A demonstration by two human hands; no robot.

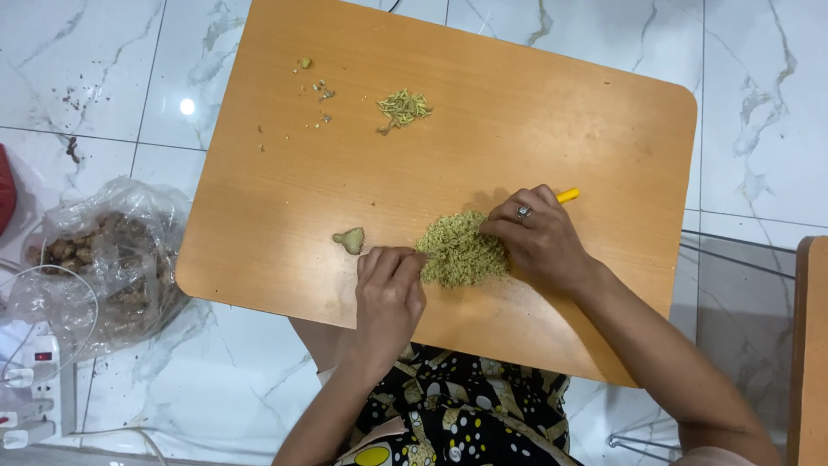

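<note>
- Our left hand (390, 289): grip curled shut, empty, fingertips touching the near-left edge of the shredded heap (461, 250).
- Our right hand (536, 237): grip closed around a yellow-handled tool (567, 196), resting on the heap's right side.
- Ginger knob (350, 239): on the wooden surface (552, 112), just left of our left hand.
- Smaller shred pile (402, 109): far, well apart.

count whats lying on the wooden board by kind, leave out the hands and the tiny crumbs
Piles of shredded ginger: 2, the big pile between the left hand and right hand, and the small pile at the far side
Whole ginger pieces: 1, the knob
Yellow-handled tools: 1, yellow handle under the right hand
Total: 4
</note>
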